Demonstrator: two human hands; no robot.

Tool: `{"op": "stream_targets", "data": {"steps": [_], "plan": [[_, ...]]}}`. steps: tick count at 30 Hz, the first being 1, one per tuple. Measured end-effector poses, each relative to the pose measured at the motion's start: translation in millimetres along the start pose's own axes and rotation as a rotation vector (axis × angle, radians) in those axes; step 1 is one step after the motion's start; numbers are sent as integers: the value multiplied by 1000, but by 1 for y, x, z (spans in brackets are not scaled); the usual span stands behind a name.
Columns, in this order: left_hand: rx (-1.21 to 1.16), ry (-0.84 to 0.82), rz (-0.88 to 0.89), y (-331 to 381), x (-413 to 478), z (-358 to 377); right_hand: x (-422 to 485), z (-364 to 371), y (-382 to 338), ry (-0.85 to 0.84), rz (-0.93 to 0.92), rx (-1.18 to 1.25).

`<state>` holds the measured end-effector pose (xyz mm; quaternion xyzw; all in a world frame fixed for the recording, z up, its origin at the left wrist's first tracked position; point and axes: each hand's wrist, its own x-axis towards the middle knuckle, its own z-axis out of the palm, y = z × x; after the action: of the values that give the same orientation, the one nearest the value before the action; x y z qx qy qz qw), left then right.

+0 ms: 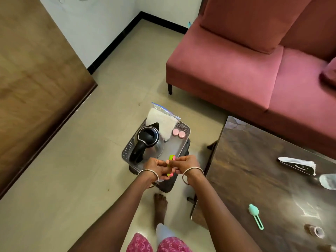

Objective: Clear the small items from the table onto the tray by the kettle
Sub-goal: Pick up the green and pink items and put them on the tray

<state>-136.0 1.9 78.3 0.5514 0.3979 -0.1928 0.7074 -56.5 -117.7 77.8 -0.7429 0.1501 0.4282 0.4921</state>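
you can read no text here; the white packet [298, 165] on the table [254, 170] bears a dark mark, too blurred for you to make out.

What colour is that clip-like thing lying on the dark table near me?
Mint green: the small plastic clip on the dark wooden table, seen in the head view.

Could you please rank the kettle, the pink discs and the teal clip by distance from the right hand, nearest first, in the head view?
From the right hand:
1. Kettle, up-left on the tray.
2. Pink discs, at the tray's far right.
3. Teal clip, on the table, lower right.
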Motion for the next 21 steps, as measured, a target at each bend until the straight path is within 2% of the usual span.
{"op": "stream_targets", "data": {"steps": [5,8,14,17,21], "plan": [[23,7,-17,6,45,2,44,-4,-12,-114,98,126],[112,37,-1,1,74,5,70,-8,-12,-123,145,157],[288,245,73,-9,128,19,116,-10,-10,-72,184,291],[290,294,65,-14,156,30,137,-13,-9,-12,151,372],[265,377,41,-13,186,48,158,-25,2,196,53,406]]}}
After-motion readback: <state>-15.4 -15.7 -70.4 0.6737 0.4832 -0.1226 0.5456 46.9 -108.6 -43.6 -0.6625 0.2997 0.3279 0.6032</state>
